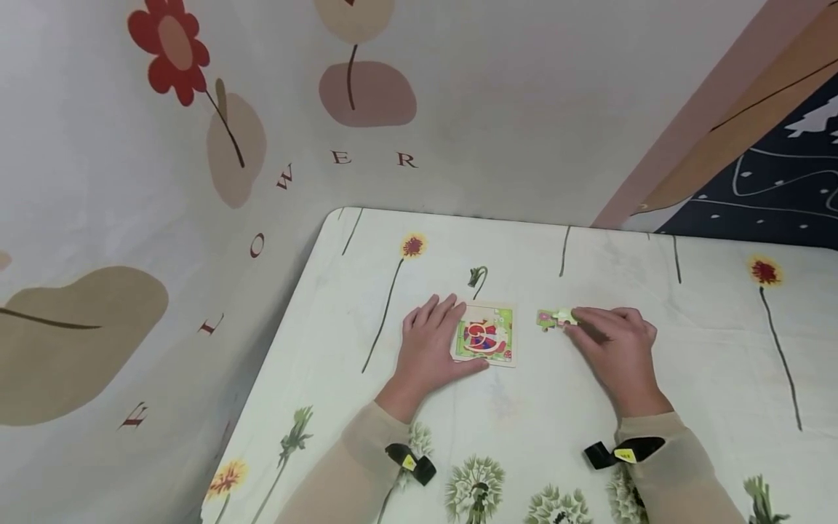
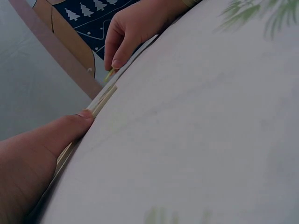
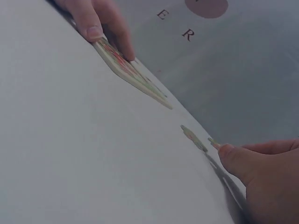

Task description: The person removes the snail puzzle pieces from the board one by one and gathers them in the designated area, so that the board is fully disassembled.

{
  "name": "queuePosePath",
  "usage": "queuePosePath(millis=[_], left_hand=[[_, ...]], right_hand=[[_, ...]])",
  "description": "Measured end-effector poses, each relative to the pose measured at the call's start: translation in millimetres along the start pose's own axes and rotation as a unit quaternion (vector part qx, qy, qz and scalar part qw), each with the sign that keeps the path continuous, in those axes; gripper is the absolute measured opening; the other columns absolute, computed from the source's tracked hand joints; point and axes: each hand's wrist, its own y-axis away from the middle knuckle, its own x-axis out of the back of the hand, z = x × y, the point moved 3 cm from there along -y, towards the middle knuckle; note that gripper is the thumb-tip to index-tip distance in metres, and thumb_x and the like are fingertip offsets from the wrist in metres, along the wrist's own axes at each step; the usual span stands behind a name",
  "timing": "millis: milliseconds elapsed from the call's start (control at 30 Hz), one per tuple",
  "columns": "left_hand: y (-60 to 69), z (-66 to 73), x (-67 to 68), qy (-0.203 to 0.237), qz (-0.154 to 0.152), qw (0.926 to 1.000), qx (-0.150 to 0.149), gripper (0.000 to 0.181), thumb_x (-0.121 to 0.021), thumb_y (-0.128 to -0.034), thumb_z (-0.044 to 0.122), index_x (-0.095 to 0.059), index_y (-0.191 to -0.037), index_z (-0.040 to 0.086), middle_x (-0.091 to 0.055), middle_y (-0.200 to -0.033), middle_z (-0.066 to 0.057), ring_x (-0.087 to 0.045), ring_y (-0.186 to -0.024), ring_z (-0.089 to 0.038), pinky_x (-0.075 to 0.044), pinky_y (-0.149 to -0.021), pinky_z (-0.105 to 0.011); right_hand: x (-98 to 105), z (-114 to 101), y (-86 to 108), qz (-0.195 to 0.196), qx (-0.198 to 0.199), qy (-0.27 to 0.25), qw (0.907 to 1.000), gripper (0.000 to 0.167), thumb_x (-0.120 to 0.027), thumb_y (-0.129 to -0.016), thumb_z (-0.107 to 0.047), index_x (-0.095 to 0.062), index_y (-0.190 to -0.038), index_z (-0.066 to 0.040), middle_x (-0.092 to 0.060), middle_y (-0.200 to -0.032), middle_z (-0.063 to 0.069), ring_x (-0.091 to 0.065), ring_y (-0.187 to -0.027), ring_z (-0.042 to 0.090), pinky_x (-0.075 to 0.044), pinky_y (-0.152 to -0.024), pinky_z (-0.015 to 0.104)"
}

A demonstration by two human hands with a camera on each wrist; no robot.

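Note:
A small square puzzle board (image 1: 485,333) with a colourful picture lies on the table. My left hand (image 1: 428,349) rests along its left side, fingers spread and thumb at the lower edge; in the left wrist view that thumb (image 2: 70,128) touches the board's edge. To the right of the board, a green and pink puzzle piece (image 1: 545,319) lies flat. My right hand (image 1: 618,349) pinches another small piece (image 3: 214,143) between thumb and fingertips, close beside the lying one. Whether the two pieces touch, I cannot tell.
A white tablecloth (image 1: 524,407) printed with flowers covers the table. Pale fabric (image 1: 491,109) with red letters and flower shapes rises behind and to the left. Dark blue fabric (image 1: 772,175) with white trees hangs at the back right.

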Motion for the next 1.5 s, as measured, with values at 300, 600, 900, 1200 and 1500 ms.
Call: queuePosePath(millis=[300, 600, 900, 1200, 1500], left_hand=[[-1.9, 1.8, -0.6, -0.006, -0.015, 0.9999, 0.002, 0.107, -0.074, -0.0802, 0.081, -0.045, -0.163, 0.019, -0.035, -0.172, -0.002, -0.024, -0.159, -0.031, -0.025, -0.120, -0.058], [-3.0, 0.0, 0.8, -0.003, -0.020, 0.9998, 0.008, 0.108, -0.075, -0.0799, 0.080, -0.044, -0.163, 0.019, -0.034, -0.172, -0.002, -0.023, -0.159, -0.032, -0.025, -0.120, -0.059], [-2.1, -1.1, -1.6, -0.003, -0.020, 0.9998, 0.009, 0.108, -0.075, -0.0796, 0.080, -0.044, -0.163, 0.019, -0.034, -0.172, -0.002, -0.024, -0.159, -0.032, -0.025, -0.120, -0.059], [-1.7, -0.4, -2.7, -0.001, -0.015, 0.9999, 0.008, 0.108, -0.077, -0.0791, 0.079, -0.045, -0.163, 0.018, -0.035, -0.172, -0.003, -0.024, -0.159, -0.032, -0.025, -0.120, -0.060], [-2.0, -1.5, -3.0, -0.008, -0.019, 0.9997, 0.010, 0.109, -0.075, -0.0789, 0.081, -0.045, -0.163, 0.019, -0.034, -0.172, -0.002, -0.024, -0.159, -0.032, -0.025, -0.120, -0.059]], right_hand=[[10.1, 8.6, 7.0, 0.004, -0.002, 0.009, 0.9999, 0.034, -0.094, -0.079, -0.003, -0.084, -0.112, -0.008, -0.080, -0.110, 0.014, -0.055, -0.102, 0.032, -0.026, -0.092, 0.065], [4.4, 6.4, 4.0, -0.012, -0.008, 0.002, 0.9999, 0.032, -0.093, -0.082, -0.005, -0.084, -0.112, -0.009, -0.080, -0.111, 0.012, -0.055, -0.102, 0.030, -0.026, -0.092, 0.064], [4.1, 4.1, 3.3, -0.022, -0.019, 0.011, 0.9995, 0.026, -0.090, -0.085, -0.007, -0.083, -0.110, -0.007, -0.078, -0.117, 0.014, -0.056, -0.107, 0.035, -0.026, -0.091, 0.063], [4.3, 4.9, 3.9, -0.022, -0.024, 0.018, 0.9993, 0.020, -0.090, -0.086, -0.009, -0.084, -0.104, -0.005, -0.075, -0.118, 0.015, -0.056, -0.111, 0.039, -0.025, -0.093, 0.065], [-3.7, -1.6, 0.9, 0.017, -0.019, 0.020, 0.9995, 0.018, -0.088, -0.087, -0.013, -0.083, -0.104, -0.007, -0.073, -0.116, 0.015, -0.057, -0.109, 0.040, -0.024, -0.096, 0.065]])
